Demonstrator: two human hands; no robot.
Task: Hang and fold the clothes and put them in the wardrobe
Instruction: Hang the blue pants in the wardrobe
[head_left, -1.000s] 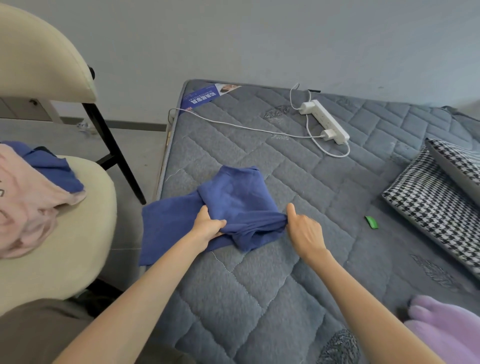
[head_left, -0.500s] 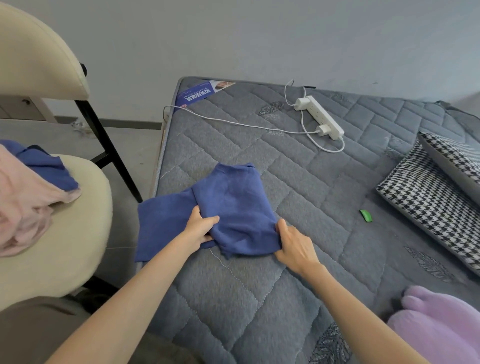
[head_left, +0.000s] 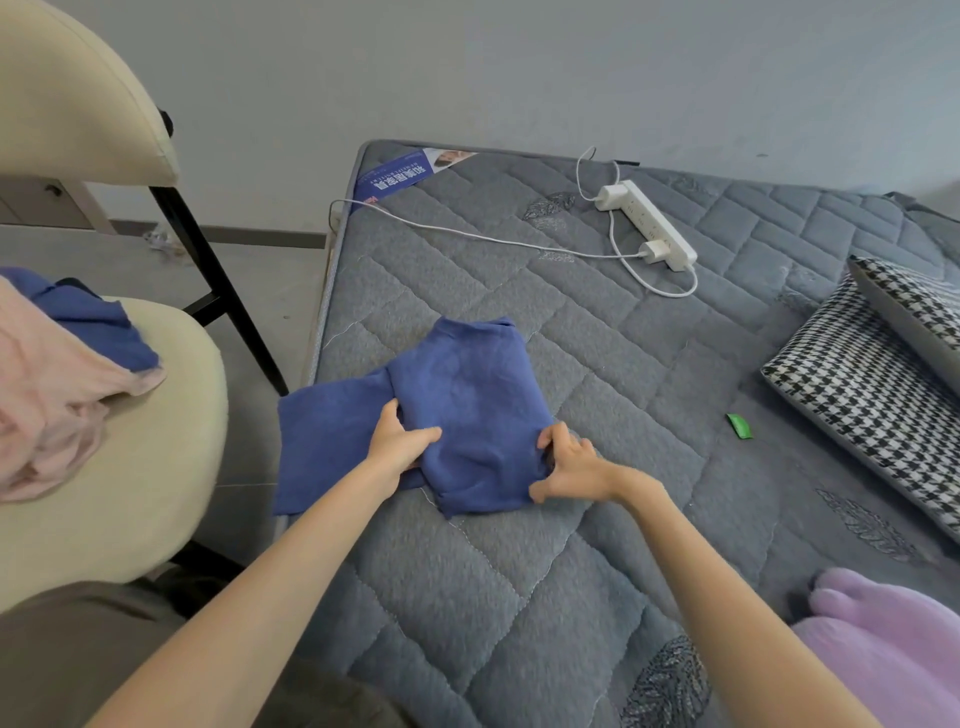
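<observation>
**Blue knit half-folded at the mattress edge**

The blue garment lies on the near-left part of the quilted grey mattress. Its folded body makes a rough square, and 1 flap spills left past the mattress edge.

Both hands hold it. The left hand grips the line where the flap meets the folded part, thumb on top and fingers tucked beneath. The right hand pinches the near right corner with curled fingers. Held at 2 opposite sides, the layers keep square — I judge the fold is being tightened or readied for another turn.

The cloth looks soft, matte and slightly fleecy, thick enough to give rounded edges. The stitched mattress offers a flat, grippy bed for folding.

More clothes — a pink garment over a second blue garment — sit heaped on the cream chair to the left. No wardrobe is in view.
</observation>
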